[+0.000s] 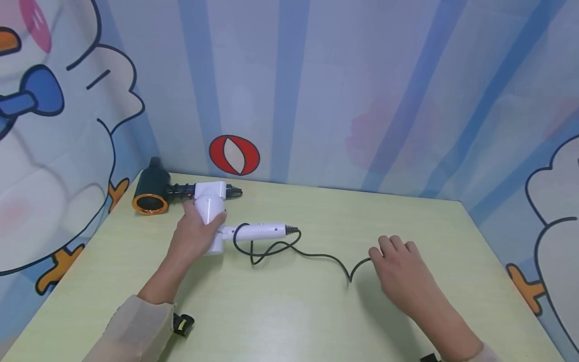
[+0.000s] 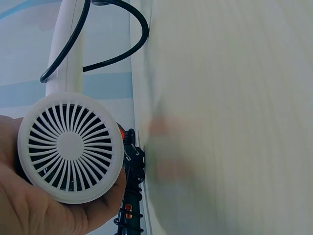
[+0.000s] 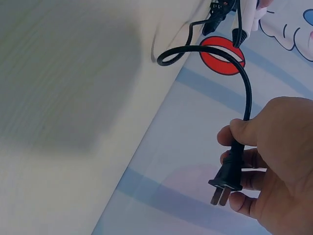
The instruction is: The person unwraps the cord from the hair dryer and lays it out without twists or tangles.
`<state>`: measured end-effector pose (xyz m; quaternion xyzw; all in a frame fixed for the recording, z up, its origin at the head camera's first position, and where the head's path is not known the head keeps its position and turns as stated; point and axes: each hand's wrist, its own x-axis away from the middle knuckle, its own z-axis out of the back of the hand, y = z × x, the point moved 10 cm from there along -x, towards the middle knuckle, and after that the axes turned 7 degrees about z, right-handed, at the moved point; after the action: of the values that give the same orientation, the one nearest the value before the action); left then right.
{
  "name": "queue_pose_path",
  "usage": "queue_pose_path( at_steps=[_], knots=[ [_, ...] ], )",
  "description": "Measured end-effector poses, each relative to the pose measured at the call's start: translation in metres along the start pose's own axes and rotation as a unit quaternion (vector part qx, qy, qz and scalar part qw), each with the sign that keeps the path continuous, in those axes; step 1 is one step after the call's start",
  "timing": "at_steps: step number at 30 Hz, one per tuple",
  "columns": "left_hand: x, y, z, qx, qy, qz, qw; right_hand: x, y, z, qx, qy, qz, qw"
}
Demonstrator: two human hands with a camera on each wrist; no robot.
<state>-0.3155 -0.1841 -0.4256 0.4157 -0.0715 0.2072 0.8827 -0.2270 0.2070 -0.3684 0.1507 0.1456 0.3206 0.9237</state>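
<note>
My left hand (image 1: pixel 192 235) grips a white hair dryer (image 1: pixel 209 203) round its barrel, at the left of the table. Its handle (image 1: pixel 262 231) points right, with a loop of black cord (image 1: pixel 322 255) around it. In the left wrist view the round slatted vent (image 2: pixel 71 147) faces the camera, and the fingers curl behind it. Farther right, my right hand (image 1: pixel 404 276) pinches the other end of that cord. The right wrist view shows the black two-prong plug (image 3: pixel 230 171) along the fingers, the thumb and index finger pressing the cord just above it.
Behind the left hand lies a dark green hair dryer (image 1: pixel 151 186) with an orange ring, cord wound around its handle (image 1: pixel 181 190). The pale table (image 1: pixel 289 317) ends against a printed blue curtain (image 1: pixel 325 100) at the back and sides.
</note>
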Motion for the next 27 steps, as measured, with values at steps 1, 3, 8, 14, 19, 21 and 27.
queue_pose_path(
  at_steps=[1, 3, 8, 14, 19, 21, 27],
  knots=[
    [0.0, 0.0, 0.0, 0.0, 0.0, 0.0, 1.0, 0.001, 0.001, 0.0, 0.003, 0.002, -0.001, 1.0],
    [0.0, -0.001, 0.0, 0.0, 0.0, 0.0, 1.0, 0.005, 0.004, 0.0, 0.01, 0.004, -0.003, 0.9999],
    [0.0, -0.001, 0.0, 0.001, 0.002, -0.003, 1.0, 0.014, 0.007, -0.006, 0.02, -0.015, -0.001, 0.9997],
    [0.001, -0.001, 0.0, 0.002, 0.001, -0.001, 1.0, 0.023, 0.006, -0.017, -0.018, -0.058, 0.0, 0.9981],
    [0.0, -0.001, -0.001, 0.003, -0.002, 0.002, 1.0, 0.032, 0.008, -0.028, -0.05, -0.086, -0.022, 0.9948],
    [0.001, -0.001, 0.0, 0.002, -0.001, 0.003, 1.0, 0.035, 0.01, -0.033, -0.057, -0.094, -0.027, 0.9936],
    [0.002, -0.001, 0.001, 0.002, -0.001, 0.001, 1.0, 0.042, 0.017, -0.048, -0.066, -0.106, -0.041, 0.9913]
  ],
)
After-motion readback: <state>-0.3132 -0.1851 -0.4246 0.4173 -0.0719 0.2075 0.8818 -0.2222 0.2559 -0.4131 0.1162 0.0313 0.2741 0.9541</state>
